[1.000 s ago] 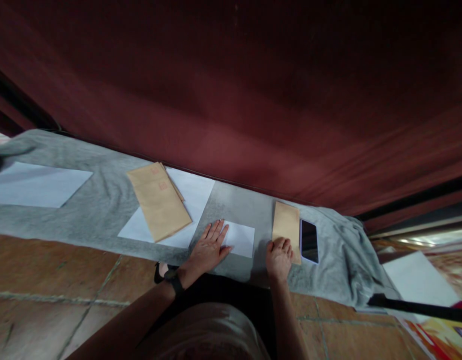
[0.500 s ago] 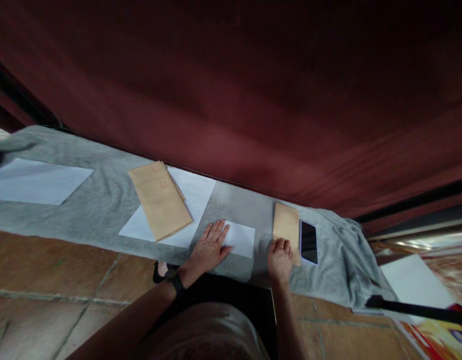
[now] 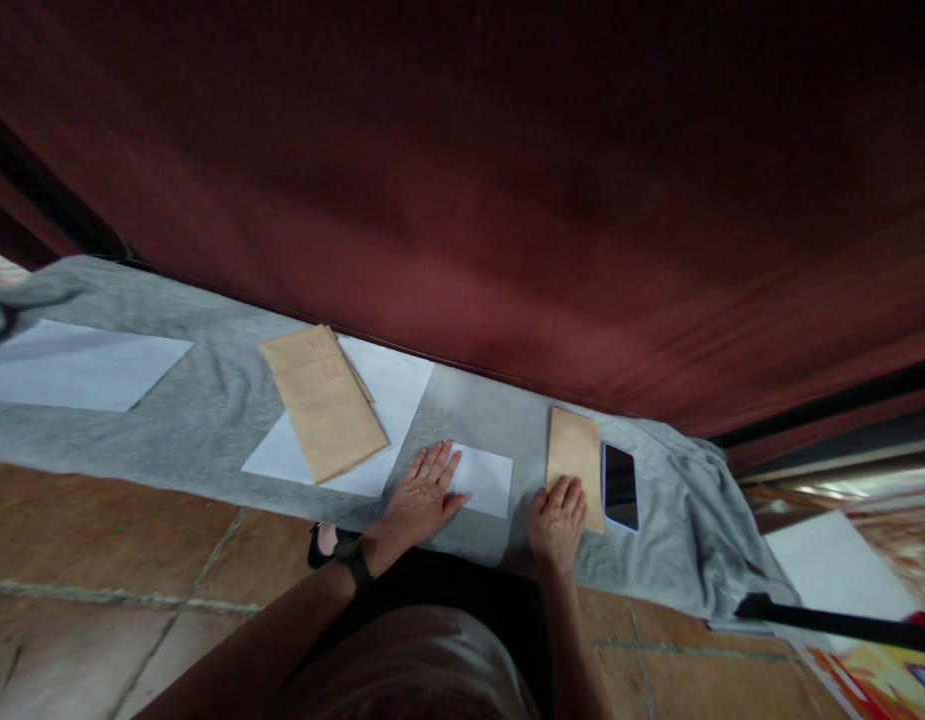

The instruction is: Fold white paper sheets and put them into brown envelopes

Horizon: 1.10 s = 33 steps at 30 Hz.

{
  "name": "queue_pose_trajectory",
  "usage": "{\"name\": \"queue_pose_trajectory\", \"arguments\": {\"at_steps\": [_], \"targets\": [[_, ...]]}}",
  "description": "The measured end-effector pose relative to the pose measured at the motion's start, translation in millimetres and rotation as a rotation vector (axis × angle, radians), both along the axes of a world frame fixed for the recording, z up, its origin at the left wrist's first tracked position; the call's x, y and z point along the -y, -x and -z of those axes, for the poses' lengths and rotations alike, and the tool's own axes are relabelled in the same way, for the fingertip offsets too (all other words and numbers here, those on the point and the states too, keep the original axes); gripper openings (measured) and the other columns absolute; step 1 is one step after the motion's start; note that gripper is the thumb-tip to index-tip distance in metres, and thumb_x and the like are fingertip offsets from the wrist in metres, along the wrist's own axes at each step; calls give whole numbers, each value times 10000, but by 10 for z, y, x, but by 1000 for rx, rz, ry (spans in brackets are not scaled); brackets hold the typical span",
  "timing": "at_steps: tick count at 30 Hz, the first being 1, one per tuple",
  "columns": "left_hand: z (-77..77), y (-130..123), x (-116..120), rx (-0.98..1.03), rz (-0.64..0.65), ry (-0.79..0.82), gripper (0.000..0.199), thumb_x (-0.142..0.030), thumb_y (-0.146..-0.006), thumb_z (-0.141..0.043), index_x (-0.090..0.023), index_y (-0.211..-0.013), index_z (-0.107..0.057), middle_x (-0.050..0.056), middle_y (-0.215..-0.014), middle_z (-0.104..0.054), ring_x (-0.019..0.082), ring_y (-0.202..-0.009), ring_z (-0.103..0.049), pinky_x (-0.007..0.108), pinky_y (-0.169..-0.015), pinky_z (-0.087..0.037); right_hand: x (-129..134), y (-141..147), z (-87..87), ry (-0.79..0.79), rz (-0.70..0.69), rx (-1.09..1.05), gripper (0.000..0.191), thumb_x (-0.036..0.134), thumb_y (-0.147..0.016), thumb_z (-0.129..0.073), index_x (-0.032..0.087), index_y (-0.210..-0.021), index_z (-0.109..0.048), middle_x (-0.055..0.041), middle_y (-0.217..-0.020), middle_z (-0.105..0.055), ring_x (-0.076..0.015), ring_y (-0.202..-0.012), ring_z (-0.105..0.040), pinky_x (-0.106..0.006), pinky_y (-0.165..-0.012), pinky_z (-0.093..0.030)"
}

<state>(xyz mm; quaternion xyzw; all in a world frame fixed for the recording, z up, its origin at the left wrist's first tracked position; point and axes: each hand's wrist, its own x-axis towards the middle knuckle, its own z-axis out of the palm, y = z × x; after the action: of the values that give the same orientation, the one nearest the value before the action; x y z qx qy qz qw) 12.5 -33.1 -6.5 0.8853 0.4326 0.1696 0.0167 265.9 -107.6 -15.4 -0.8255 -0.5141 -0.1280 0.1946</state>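
Observation:
My left hand (image 3: 421,497) lies flat with its fingers spread on the left part of a small white folded paper (image 3: 484,482). The paper rests on the grey cloth (image 3: 477,405). My right hand (image 3: 558,522) is on the lower left part of a brown envelope (image 3: 574,445), its fingers lying over the envelope's surface. Just right of that envelope is a dark-screened phone (image 3: 621,487). To the left of my left hand, more brown envelopes (image 3: 323,405) lie overlapped on larger white sheets (image 3: 406,385).
Another white sheet (image 3: 87,365) lies at the far left of the cloth. Behind the cloth hangs a dark red fabric (image 3: 447,250). A black bar (image 3: 829,618) and a colourful printed package (image 3: 882,675) are at the lower right, above the tiled floor (image 3: 94,540).
My right hand has shifted slightly left, and its curled fingers have stretched out onto the envelope. My left hand stays on the white paper.

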Motion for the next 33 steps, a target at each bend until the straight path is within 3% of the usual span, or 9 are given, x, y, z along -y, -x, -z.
{"name": "queue_pose_trajectory", "arguments": {"at_steps": [5,10,14,18,22,26,33], "targets": [[-27,5,8,-23,7,-14,669,-516,-981,-492,-110,-1509,-435,198,-1593,-390,312,-1493,-348,506,-1232,-249,-19,419,-63,-78,-353,-83,562,299,-1059,-322,125,-1590,-261,-214,-1628,-304,-325,-1513,-269,-590,-1123,-387],[-10,4,4,-40,4,-23,618,-430,-980,-507,-131,-1515,-430,183,-1599,-388,304,-1500,-336,502,-1236,-240,66,945,-59,25,-639,-52,525,285,-1062,-372,130,-1563,-343,-146,-1592,-408,-260,-1501,-323,-483,-1180,-369],[-38,13,38,-50,24,-28,546,-375,-1012,-461,-156,-1511,-442,155,-1606,-387,297,-1502,-333,511,-1235,-242,130,1011,-23,43,-635,2,517,287,-1059,-392,83,-1535,-389,-175,-1563,-442,-274,-1470,-383,-486,-1189,-352],[-87,64,126,-60,129,-12,497,-304,-1046,-363,-176,-1523,-418,94,-1606,-407,235,-1504,-332,468,-1242,-247,158,952,-16,26,-634,28,567,293,-1051,-410,75,-1566,-321,-185,-1572,-422,-281,-1479,-368,-484,-1173,-377],[-76,136,225,-61,187,-4,516,-354,-1052,-356,-169,-1532,-395,94,-1608,-404,217,-1503,-335,431,-1242,-254,183,939,-29,36,-643,37,581,201,-1033,-378,80,-1589,-259,-174,-1588,-398,-267,-1499,-331,-480,-1187,-361],[-48,176,290,-52,143,-32,586,-437,-1043,-385,-128,-1541,-369,139,-1605,-398,231,-1505,-331,423,-1243,-249,205,924,-24,52,-606,41,580,198,-1030,-390,55,-1580,-276,-196,-1592,-381,-276,-1501,-324,-475,-1194,-347],[-53,231,314,-67,63,-31,702,-552,-1023,-375,-119,-1571,-303,160,-1605,-388,254,-1504,-334,439,-1239,-256,268,794,-13,73,-520,-4,609,374,-1067,-373,78,-1588,-269,-209,-1596,-364,-298,-1463,-393,-497,-1178,-367]]}}
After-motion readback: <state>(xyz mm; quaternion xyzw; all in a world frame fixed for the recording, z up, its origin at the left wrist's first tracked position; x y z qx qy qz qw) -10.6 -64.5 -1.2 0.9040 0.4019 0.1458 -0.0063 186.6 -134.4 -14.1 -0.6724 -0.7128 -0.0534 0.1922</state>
